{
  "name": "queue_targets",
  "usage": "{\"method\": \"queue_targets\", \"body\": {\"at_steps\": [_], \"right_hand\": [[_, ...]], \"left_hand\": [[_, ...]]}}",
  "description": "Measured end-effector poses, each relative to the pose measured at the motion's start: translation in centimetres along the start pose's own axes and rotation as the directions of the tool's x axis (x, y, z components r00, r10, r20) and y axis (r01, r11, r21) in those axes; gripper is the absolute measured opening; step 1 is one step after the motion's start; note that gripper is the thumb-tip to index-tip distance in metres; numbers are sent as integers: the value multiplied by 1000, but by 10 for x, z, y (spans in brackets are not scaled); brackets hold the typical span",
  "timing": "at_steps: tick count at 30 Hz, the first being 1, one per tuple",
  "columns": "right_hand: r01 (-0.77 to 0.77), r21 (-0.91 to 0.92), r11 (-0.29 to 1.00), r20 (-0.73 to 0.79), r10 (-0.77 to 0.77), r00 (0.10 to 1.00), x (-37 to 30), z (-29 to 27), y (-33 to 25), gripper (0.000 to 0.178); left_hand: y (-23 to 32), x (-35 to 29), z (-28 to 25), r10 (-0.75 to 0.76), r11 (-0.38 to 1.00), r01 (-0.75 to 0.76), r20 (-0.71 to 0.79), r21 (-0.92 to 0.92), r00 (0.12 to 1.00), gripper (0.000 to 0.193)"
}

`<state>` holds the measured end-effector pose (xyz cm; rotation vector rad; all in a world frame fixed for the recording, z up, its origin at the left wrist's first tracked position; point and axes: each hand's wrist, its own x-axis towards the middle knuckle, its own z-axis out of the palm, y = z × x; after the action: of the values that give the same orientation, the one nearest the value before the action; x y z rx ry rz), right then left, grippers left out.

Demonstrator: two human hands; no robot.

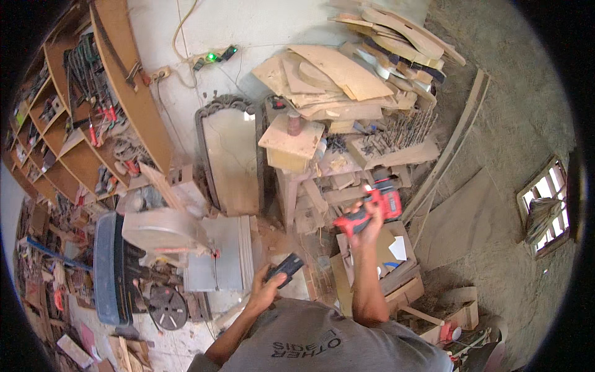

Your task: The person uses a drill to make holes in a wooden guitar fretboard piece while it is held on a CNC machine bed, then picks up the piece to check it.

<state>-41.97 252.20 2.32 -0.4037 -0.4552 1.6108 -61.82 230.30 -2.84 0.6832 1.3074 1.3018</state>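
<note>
My left hand [266, 290] is closed around a black battery pack [286, 270], held low in front of my shirt. Its thumb lies across the casing. Farther right and higher up, my right hand [368, 224] grips a red and black cordless drill [387, 203] by its handle. The drill's dark front end points away from me, toward the workbench. Below that hand is an open cardboard box [396, 280] with papers in it. Hand and drill are slightly blurred.
Ahead stands a cluttered workbench [365, 162] with drill bits and stacked wood templates [334, 71]. A framed mirror [234, 162] leans on the wall. To the left are a band saw [164, 232] and a tool shelf [133, 93]. A window [544, 208] is at right.
</note>
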Motion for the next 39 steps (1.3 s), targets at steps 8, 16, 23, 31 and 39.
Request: {"method": "queue_targets", "body": {"at_steps": [8, 16, 23, 31, 39], "right_hand": [[16, -689, 724, -57, -75, 996, 55, -54, -13, 35], [97, -991, 96, 84, -126, 988, 156, -81, 18, 38], [289, -889, -356, 344, -101, 933, 282, -84, 32, 69], [59, -461, -886, 336, -112, 935, 361, -87, 42, 65], [136, -380, -915, 404, -32, 914, 385, -94, 45, 62]], "left_hand": [[1, 50, -59, 39, 984, -63, -147, -165, 988, 41], [-5, 57, -74, 0, 993, -34, -276, -116, 961, 37], [14, 75, -59, -35, 970, -67, -404, -234, 914, 41], [25, 96, -44, -25, 960, -106, -456, -259, 890, 37], [25, 105, -46, 40, 985, -121, -518, -123, 854, 35]]}}
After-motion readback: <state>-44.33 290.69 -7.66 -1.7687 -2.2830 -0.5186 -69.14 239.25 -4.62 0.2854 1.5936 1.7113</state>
